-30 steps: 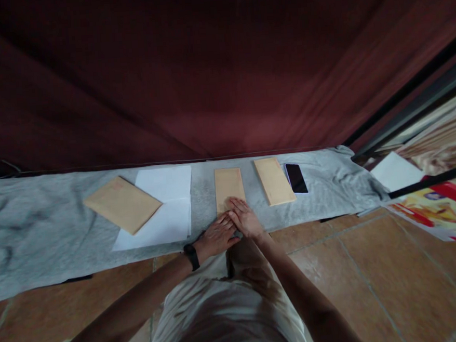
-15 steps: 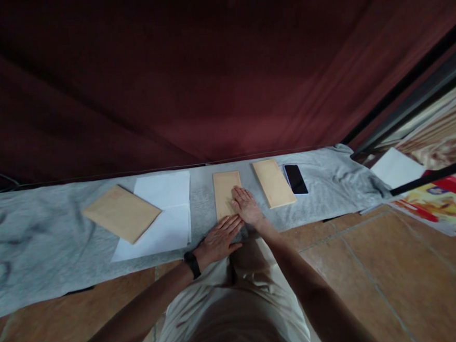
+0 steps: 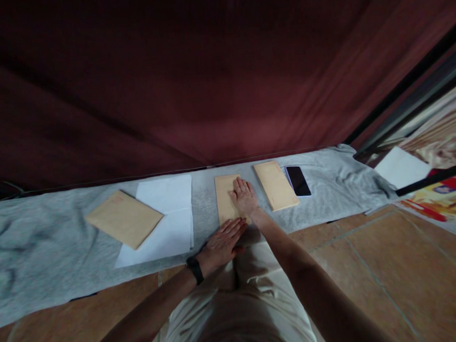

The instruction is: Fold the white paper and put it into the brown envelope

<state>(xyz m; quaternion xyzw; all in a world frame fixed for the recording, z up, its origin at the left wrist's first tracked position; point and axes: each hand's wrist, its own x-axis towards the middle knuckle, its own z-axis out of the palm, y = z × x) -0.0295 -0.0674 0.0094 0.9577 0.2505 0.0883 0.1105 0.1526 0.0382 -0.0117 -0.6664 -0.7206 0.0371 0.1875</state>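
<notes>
A brown paper envelope (image 3: 225, 197) lies flat on the grey cloth in front of me. My right hand (image 3: 245, 197) rests flat on its right side, fingers stretched out and pointing away. Across the near end of the envelope lies my left hand (image 3: 224, 242), palm down with its fingers extended; a dark band is on that wrist. Neither hand grips anything. Right of my right hand sits a stack of similar brown envelopes (image 3: 276, 185). More brown envelopes (image 3: 125, 219) lie at an angle on white paper sheets (image 3: 173, 229) to the left.
A smartphone (image 3: 298, 180) lies beside the right-hand envelopes. The grey cloth (image 3: 41, 246) covers a long, narrow surface above a tiled floor (image 3: 360, 271). A dark red curtain-like backdrop (image 3: 214, 88) rises behind. At far right are a black frame bar, white paper (image 3: 402, 167) and a colourful printed box (image 3: 444, 202).
My right hand has slid slightly away from me along the envelope's right side. My left hand stays at the near end. The whole view has shifted a little.
</notes>
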